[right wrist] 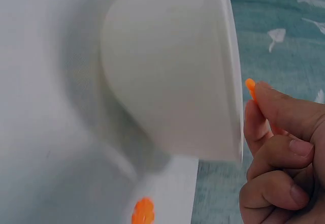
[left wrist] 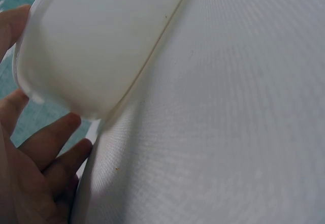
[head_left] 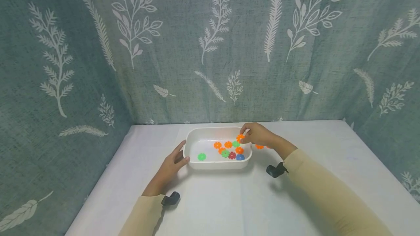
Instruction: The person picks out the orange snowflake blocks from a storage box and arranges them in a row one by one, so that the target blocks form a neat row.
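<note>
A white plastic tray (head_left: 213,165) stands on the table, with several small flower-shaped plastic discs inside. Orange discs (head_left: 217,145), green discs (head_left: 201,157), a dark red disc (head_left: 232,155) and a blue disc (head_left: 240,157) lie on its floor, mostly towards the right. My left hand (head_left: 172,164) rests at the tray's left end, thumb and fingers spread and fairly straight, fingertips touching the rim. Over the right end, my right hand (head_left: 257,134) pinches an orange disc (right wrist: 251,86) between thumb and finger. The right wrist view shows this disc edge-on beside the rim.
More orange discs (head_left: 259,147) lie on the white tabletop (head_left: 216,199) just right of the tray, partly hidden by the right forearm. A green leaf-patterned curtain (head_left: 183,46) rises behind the table and along both sides. Each wrist wears a small black camera (head_left: 276,170).
</note>
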`<state>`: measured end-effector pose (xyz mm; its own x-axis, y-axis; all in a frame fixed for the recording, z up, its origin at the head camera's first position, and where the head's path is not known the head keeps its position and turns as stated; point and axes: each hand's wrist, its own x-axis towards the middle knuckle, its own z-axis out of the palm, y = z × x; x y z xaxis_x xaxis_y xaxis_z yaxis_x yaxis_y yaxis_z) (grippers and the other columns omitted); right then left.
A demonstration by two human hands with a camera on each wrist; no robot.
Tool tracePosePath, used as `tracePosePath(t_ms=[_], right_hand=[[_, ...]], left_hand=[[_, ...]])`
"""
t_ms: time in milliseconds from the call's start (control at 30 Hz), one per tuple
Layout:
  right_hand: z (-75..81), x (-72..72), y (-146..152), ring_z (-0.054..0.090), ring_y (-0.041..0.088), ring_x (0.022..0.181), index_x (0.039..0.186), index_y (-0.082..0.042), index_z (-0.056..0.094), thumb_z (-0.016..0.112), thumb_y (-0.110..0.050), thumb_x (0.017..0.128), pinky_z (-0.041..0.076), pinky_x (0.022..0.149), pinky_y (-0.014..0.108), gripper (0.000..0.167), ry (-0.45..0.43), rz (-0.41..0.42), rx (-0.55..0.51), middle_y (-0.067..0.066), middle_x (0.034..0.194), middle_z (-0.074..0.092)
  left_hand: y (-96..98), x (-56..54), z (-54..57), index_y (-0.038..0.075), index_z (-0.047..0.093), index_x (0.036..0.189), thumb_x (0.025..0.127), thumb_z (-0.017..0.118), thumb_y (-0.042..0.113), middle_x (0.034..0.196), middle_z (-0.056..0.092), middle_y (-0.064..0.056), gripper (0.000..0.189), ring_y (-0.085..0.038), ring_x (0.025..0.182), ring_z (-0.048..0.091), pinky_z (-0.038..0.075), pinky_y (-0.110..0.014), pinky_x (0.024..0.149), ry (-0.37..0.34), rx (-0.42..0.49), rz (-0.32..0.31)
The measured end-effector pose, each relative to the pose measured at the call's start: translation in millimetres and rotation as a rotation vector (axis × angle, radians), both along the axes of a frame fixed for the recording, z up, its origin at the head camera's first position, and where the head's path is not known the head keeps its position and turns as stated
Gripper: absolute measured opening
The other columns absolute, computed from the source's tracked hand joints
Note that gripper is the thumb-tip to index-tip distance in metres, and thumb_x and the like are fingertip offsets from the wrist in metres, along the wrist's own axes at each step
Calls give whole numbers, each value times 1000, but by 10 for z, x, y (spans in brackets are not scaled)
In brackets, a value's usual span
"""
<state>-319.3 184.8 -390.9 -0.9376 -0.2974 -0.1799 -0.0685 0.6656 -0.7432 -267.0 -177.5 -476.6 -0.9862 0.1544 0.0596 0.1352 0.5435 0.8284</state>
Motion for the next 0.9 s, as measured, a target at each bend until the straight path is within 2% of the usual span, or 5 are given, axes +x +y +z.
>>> tracePosePath(t_ms=[233, 567, 700, 900], right_hand=[[-54, 20, 260, 63, 30, 87, 111, -13, 62, 78, -21, 84, 54, 77, 43, 32, -15, -44, 12, 7, 96, 65], [-137, 47, 595, 63, 32, 82, 112, -9, 60, 76, -21, 86, 53, 71, 42, 33, -36, -61, -39, 10, 93, 67], [-179, 61, 744, 62, 30, 83, 113, -8, 60, 75, -20, 87, 52, 72, 39, 33, -36, -78, -28, 9, 93, 66], [-174, 75, 987, 61, 27, 81, 116, -6, 58, 74, -21, 87, 50, 65, 34, 36, -23, -117, -32, 10, 95, 66]], left_hand=[[2, -6, -3, 35, 24, 155, 90, 65, 47, 150, 42, -9, 77, -32, 139, 34, 17, -69, 105, 3, 1, -3], [-5, -3, -6, 35, 24, 155, 91, 65, 47, 150, 41, -9, 77, -33, 139, 34, 17, -69, 105, 4, 9, -5], [-9, -7, -12, 33, 24, 155, 91, 64, 47, 150, 41, -9, 77, -33, 139, 34, 17, -69, 105, 6, 1, -5], [-9, 0, 3, 34, 24, 155, 91, 64, 46, 149, 42, -9, 77, -32, 139, 34, 18, -69, 105, 17, -10, -10]])
